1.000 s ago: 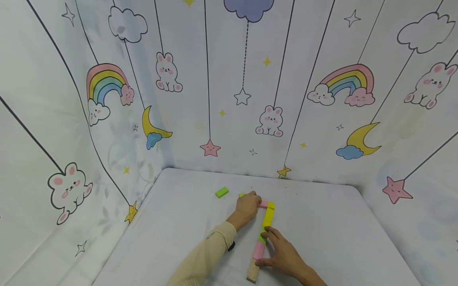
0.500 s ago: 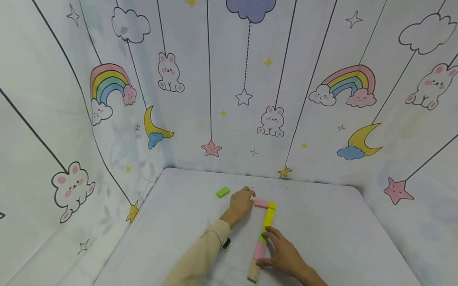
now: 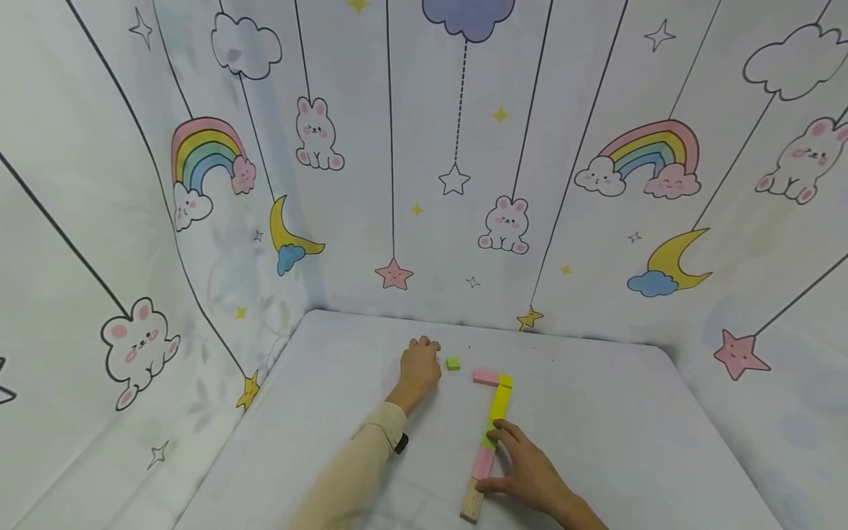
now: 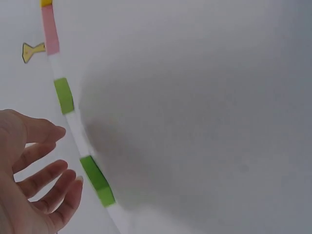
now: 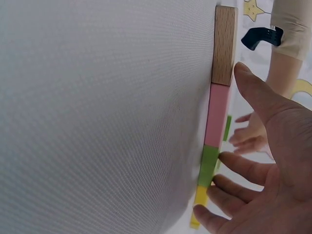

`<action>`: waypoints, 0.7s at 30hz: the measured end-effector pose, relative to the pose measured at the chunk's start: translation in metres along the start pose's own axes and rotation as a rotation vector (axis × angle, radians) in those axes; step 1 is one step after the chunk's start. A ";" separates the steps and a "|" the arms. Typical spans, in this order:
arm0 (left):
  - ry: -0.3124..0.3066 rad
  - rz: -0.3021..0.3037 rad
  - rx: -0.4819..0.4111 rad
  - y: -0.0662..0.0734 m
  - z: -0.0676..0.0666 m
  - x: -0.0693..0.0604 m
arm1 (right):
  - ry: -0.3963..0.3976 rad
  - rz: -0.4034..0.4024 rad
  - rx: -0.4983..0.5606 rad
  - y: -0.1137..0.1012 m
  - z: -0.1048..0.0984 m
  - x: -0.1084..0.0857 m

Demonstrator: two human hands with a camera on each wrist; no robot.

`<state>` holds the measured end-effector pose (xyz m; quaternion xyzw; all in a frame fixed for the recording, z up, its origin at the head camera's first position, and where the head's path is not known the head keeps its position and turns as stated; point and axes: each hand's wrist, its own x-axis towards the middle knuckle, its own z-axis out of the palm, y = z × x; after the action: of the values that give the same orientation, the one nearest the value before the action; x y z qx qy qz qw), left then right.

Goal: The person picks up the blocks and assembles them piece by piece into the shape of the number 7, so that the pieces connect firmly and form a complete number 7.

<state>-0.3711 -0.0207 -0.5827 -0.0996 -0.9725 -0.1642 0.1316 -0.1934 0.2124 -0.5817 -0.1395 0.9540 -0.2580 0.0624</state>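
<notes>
In the head view my left hand [image 3: 419, 368] hovers at the back of the table, its fingers loosely bent and holding nothing. The left wrist view shows a longer green block [image 4: 97, 181] close to its fingertips, apart from them; in the head view the hand hides this block. A small green block [image 3: 453, 364] sits just right of that hand. My right hand [image 3: 533, 475] rests along the right side of a row: a wooden block [image 3: 472, 502], a pink block [image 3: 483, 464], a green block [image 5: 210, 165] and yellow blocks [image 3: 500, 401]. Its thumb lies beside the wooden block.
At the row's far end another pink block [image 3: 486, 377] points left from the yellow corner. The white table [image 3: 616, 427] meets a patterned cloth backdrop [image 3: 344, 221] at the back and sides. A dark band [image 3: 400, 444] hangs at the left cuff.
My left hand has moved leftward from the far pink block, uncovering the small green block, and now covers the other loose green block. The right hand has stayed by the row.
</notes>
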 end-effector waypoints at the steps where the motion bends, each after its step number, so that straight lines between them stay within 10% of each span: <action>1: 0.005 -0.013 0.013 -0.004 0.001 0.000 | 0.000 0.001 0.000 0.000 0.000 0.000; 11: -0.050 -0.144 0.082 -0.036 0.008 0.005 | 0.001 0.008 -0.015 0.003 0.001 0.002; 21: -0.024 -0.124 0.048 -0.042 0.006 0.005 | 0.000 0.002 -0.006 0.003 0.001 0.001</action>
<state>-0.3876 -0.0570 -0.5994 -0.0381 -0.9820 -0.1473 0.1118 -0.1946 0.2140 -0.5835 -0.1385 0.9548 -0.2553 0.0624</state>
